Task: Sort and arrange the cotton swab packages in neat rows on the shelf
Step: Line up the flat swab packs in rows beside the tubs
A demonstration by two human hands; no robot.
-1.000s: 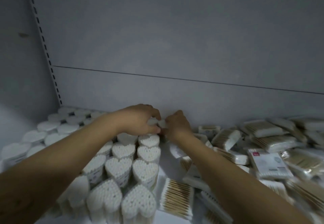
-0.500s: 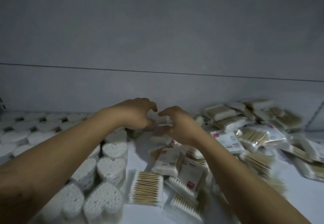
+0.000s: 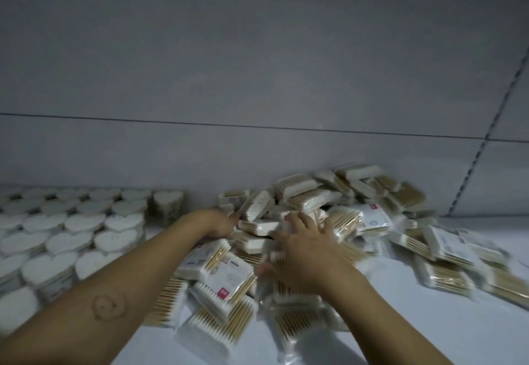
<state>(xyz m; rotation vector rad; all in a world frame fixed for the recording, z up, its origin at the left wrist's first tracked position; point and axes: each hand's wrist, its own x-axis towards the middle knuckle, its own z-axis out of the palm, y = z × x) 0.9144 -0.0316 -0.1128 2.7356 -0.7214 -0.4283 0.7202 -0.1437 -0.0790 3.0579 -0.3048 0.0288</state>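
Observation:
Heart-shaped swab boxes (image 3: 86, 230) stand in tight rows on the left of the white shelf (image 3: 400, 333). One more heart box (image 3: 167, 203) stands at the back, at the right end of those rows. A loose heap of flat swab packs (image 3: 300, 196) with wooden sticks fills the middle and right. My left hand (image 3: 219, 223) reaches into the heap's left side, fingertips touching a tilted pack (image 3: 257, 208). My right hand (image 3: 303, 250) lies on top of the heap with fingers spread, pressing on the packs. Neither hand lifts anything.
More flat packs (image 3: 220, 287) with red labels lie near the shelf front under my forearms. Scattered packs (image 3: 446, 253) spread out to the right. The grey back wall (image 3: 257, 78) stands close behind, with a slotted upright (image 3: 472, 161) at the right.
Both hands left the heart box at the back of the rows and moved right onto the heap of flat packs. My view swung right with them.

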